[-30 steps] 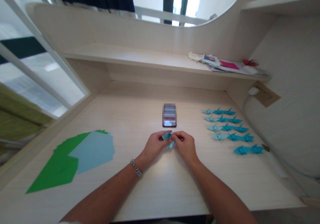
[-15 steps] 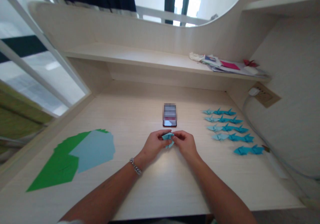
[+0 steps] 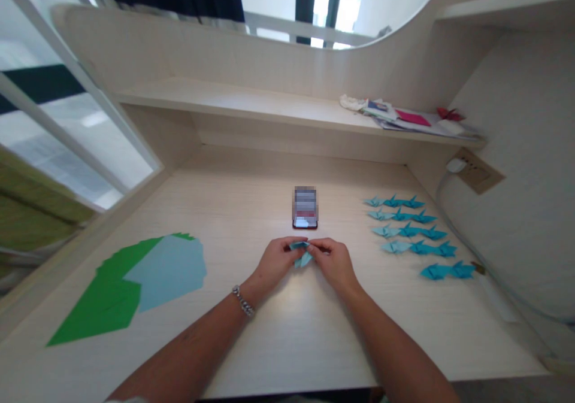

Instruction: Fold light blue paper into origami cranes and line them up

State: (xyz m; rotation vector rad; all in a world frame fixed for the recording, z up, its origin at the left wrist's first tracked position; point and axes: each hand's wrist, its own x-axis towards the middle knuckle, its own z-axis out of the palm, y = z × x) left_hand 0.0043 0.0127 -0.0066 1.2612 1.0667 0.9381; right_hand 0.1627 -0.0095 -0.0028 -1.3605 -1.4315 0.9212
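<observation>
So, at the middle of the desk (image 3: 287, 337), left hand (image 3: 274, 263) and right hand (image 3: 335, 263) both pinch the little light-blue paper fold (image 3: 302, 255) between their fingertips. It's squashed flatter than a second ago, so probably a crease is getting pressed. Phone (image 3: 305, 208) just beyond, paper cranes (image 3: 411, 232) toward the right edge.

On the desk (image 3: 287, 331), near the middle: left hand (image 3: 274, 263) and right hand (image 3: 336, 263) side by side, pinching a folded paper piece (image 3: 302, 255) between them. Just behind the hands, a phone (image 3: 305, 208) lying flat. Well to the left, overlapping paper sheets (image 3: 135, 283). To the right, rows of folded paper figures (image 3: 413, 235). Behind and above, a shelf (image 3: 224, 100), with a pile of papers (image 3: 413, 119) at its right end.
</observation>
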